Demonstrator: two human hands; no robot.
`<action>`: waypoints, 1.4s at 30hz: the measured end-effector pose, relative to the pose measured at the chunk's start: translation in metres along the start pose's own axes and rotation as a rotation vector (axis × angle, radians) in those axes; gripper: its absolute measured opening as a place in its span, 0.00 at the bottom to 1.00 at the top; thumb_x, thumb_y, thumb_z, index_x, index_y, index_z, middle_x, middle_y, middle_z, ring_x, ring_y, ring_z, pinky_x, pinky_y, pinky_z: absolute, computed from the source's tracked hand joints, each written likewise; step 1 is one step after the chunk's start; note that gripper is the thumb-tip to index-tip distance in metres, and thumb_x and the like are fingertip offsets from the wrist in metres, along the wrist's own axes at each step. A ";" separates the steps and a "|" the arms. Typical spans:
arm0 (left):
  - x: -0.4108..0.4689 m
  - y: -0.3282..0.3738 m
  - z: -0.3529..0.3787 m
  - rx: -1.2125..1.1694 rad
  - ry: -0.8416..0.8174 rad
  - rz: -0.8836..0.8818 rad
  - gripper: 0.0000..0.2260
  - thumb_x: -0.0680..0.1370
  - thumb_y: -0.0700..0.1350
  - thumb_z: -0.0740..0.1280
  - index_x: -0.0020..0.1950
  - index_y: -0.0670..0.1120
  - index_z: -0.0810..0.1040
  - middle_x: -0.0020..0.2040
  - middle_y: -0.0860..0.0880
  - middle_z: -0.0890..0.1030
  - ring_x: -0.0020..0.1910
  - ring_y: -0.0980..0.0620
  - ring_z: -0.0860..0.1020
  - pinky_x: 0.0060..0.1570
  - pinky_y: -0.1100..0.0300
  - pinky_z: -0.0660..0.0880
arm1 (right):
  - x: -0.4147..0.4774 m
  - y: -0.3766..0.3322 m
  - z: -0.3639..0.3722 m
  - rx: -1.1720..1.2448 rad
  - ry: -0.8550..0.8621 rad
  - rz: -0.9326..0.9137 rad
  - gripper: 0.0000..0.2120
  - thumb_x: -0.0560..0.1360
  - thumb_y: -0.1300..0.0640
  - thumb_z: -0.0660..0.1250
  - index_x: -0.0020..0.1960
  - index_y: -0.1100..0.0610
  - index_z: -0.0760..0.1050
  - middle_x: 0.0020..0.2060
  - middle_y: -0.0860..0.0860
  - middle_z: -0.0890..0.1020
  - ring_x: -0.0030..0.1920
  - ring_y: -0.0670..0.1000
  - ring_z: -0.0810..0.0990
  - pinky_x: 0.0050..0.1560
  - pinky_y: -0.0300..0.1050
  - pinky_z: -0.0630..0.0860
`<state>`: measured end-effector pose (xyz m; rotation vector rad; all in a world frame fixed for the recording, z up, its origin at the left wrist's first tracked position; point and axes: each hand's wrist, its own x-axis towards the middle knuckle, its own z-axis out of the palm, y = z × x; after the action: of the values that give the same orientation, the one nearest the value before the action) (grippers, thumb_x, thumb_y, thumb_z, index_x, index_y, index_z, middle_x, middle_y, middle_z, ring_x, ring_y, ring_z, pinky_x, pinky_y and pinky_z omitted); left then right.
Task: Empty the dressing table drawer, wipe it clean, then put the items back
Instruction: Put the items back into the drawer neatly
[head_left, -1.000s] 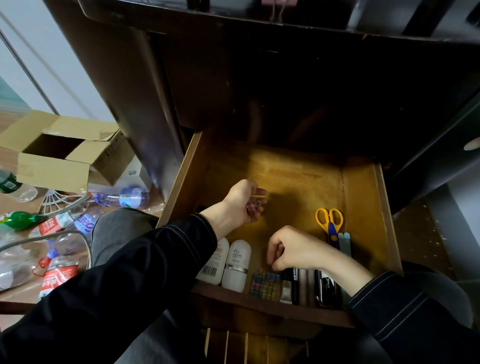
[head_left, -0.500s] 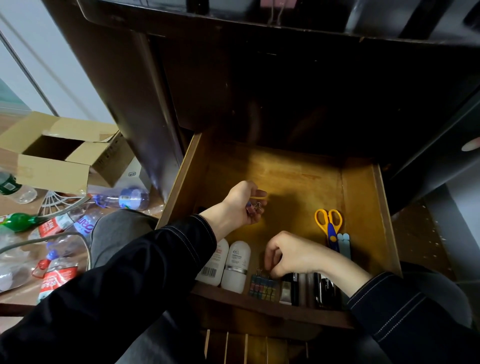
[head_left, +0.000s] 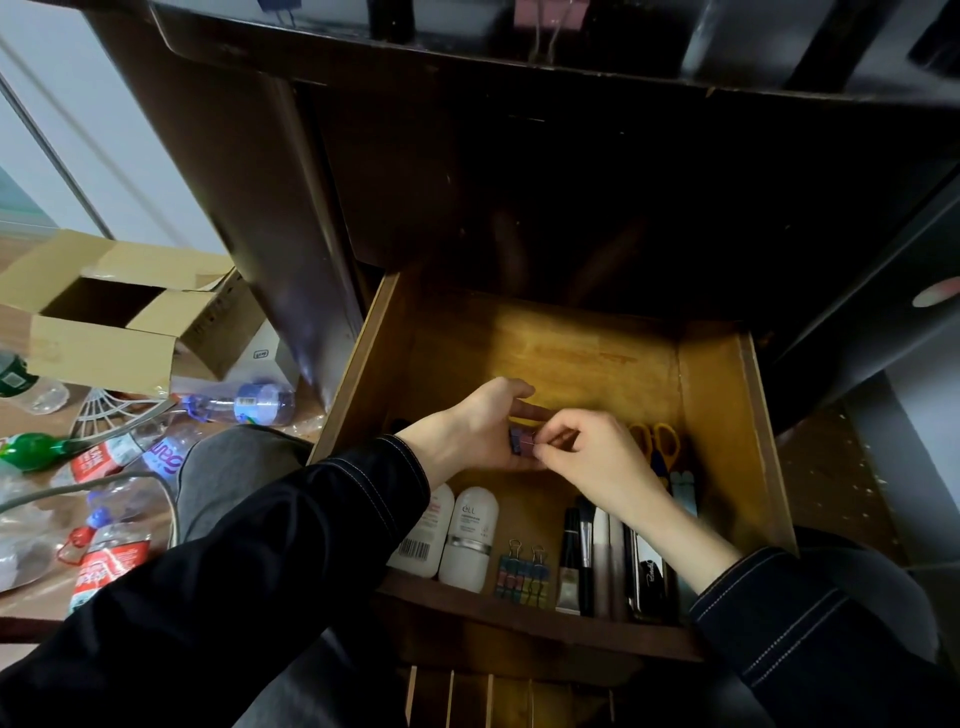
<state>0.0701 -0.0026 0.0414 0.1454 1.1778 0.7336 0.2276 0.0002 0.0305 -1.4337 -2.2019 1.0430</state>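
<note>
Hands | left hand (head_left: 480, 431) cups binder clips (head_left: 521, 447) | right hand (head_left: 592, 457) pinches one (over drawer (head_left: 727, 426))

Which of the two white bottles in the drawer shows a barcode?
The left white bottle, lying beside the drawer's left wall and partly under the sleeve, shows a black barcode near its bottom. The right white bottle shows lettering and a silver band instead.

A dark, glossy wooden dressing table (head_left: 467, 182) fills the upper frame, dimly lit, its top edge overhanging. To the left, a pale wall (head_left: 78, 130) meets a wooden floor (head_left: 31, 415) scattered with an open cardboard box (head_left: 119, 322), empty plastic bottles (head_left: 239, 405) and a green bottle (head_left: 31, 451). On the right, speckled dark flooring (head_left: 831, 467) lies beside a grey panel (head_left: 914, 415).
</note>
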 end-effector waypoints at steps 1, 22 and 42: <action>0.000 0.000 -0.001 -0.007 -0.004 -0.002 0.15 0.83 0.49 0.57 0.59 0.38 0.74 0.58 0.35 0.75 0.53 0.39 0.78 0.48 0.45 0.79 | 0.000 0.000 0.000 -0.005 0.005 -0.007 0.02 0.74 0.54 0.75 0.44 0.47 0.84 0.38 0.40 0.83 0.41 0.39 0.80 0.43 0.43 0.79; 0.009 0.006 -0.010 -0.037 0.313 0.207 0.08 0.78 0.40 0.60 0.48 0.41 0.78 0.45 0.42 0.78 0.40 0.44 0.77 0.37 0.52 0.78 | -0.003 0.013 0.019 -0.125 -0.541 0.019 0.04 0.71 0.56 0.75 0.42 0.55 0.87 0.40 0.49 0.86 0.46 0.52 0.84 0.52 0.57 0.80; 0.005 0.007 -0.008 -0.052 0.300 0.206 0.08 0.78 0.39 0.60 0.48 0.40 0.78 0.46 0.41 0.78 0.41 0.44 0.77 0.38 0.52 0.78 | -0.009 0.010 0.026 -0.195 -0.638 -0.007 0.08 0.74 0.55 0.70 0.48 0.59 0.84 0.46 0.57 0.86 0.49 0.59 0.83 0.50 0.60 0.79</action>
<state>0.0607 0.0034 0.0372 0.1168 1.4413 0.9908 0.2221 -0.0158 0.0068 -1.2838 -2.8071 1.4760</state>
